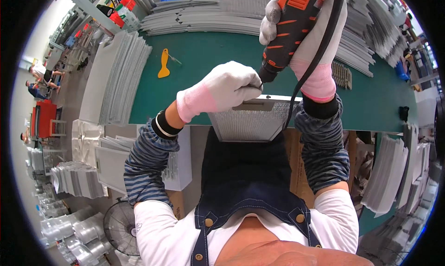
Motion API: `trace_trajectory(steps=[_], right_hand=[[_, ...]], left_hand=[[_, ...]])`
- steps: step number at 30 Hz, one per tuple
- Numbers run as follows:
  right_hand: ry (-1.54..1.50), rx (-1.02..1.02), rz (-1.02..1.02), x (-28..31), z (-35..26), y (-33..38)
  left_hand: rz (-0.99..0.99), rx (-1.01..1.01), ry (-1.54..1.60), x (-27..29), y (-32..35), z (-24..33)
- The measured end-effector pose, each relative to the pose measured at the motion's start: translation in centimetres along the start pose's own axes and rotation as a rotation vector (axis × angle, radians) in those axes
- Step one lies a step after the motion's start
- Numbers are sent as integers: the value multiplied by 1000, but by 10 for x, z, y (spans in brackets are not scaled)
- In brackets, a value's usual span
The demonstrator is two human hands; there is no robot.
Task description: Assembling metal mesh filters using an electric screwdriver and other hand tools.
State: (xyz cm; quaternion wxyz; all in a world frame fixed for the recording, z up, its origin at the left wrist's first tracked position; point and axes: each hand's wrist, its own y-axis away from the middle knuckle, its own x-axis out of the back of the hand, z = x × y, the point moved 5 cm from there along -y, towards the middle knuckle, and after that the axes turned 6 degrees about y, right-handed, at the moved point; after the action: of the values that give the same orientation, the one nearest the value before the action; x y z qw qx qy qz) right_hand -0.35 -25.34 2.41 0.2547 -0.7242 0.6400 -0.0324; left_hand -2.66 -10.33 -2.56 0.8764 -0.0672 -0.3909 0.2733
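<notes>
While resting on the near edge of the green workbench [194,76], metal mesh filter panel [252,120], left hand [227,87] gloved, fingers curled pinching at the driver tip, right hand [303,32] wrapped tight round orange-and-black power screwdriver [289,27], yellow scraper [164,64] well apart.

Open green table [208,57] lies left & beyond the mesh filter panel [250,122]; only a yellow scraper [163,64] sits there. Beyond that, stacked panels [199,18] wall the far edge. Right of the filter, the black cord [320,53] hangs across; past it, bare table w/ a small metal piece [342,75].
</notes>
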Motion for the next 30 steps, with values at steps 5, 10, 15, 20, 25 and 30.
trace_trajectory(steps=[5,10,15,20,25,30], right_hand=[[-142,-17,-71,-16,1,-8],[-54,-14,111,-14,-8,-1],[80,-48,30,-14,4,4],[128,-7,-31,-13,3,2],[36,-34,80,-11,-5,0],[80,-110,95,-13,7,7]], left_hand=[[2,55,-36,3,1,-2],[8,17,-90,5,2,3],[-22,69,25,2,3,-1],[-27,50,-39,1,1,-6],[14,-45,-102,1,1,-3],[-136,148,197,-7,4,-11]])
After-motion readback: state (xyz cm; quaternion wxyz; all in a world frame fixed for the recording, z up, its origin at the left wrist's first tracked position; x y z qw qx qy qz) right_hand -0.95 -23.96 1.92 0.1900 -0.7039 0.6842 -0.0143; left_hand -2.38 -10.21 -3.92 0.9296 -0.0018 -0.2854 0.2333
